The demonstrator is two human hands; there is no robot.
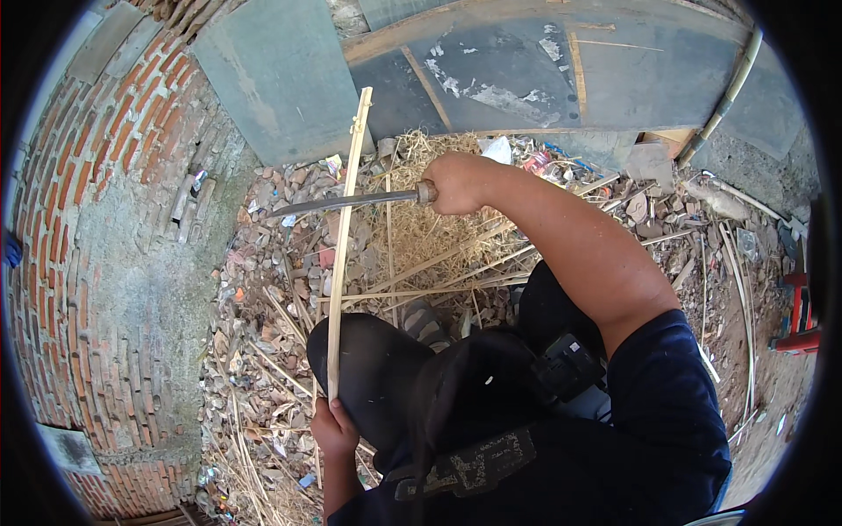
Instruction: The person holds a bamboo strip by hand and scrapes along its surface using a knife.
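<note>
A long pale strip of bamboo [339,280] stands nearly upright in the picture, its lower end gripped by my left hand [334,428] beside my left knee. Its far end has a rough, knobbly node with small splinters. My right hand [460,182] is closed around the short wooden handle of a long-bladed knife [386,198]. The blade points left and crosses the strip in its upper half; I cannot tell whether the edge touches it. Below the knife lies a heap of fine, straw-coloured shavings [430,241].
Rubble and litter [263,307] cover the ground, with loose bamboo strips [741,307] at right and more at lower left. A brick wall [96,228] rises on the left. Grey panels [281,79] and a leaning pole [721,101] stand at the back. Something red [796,320] sits far right.
</note>
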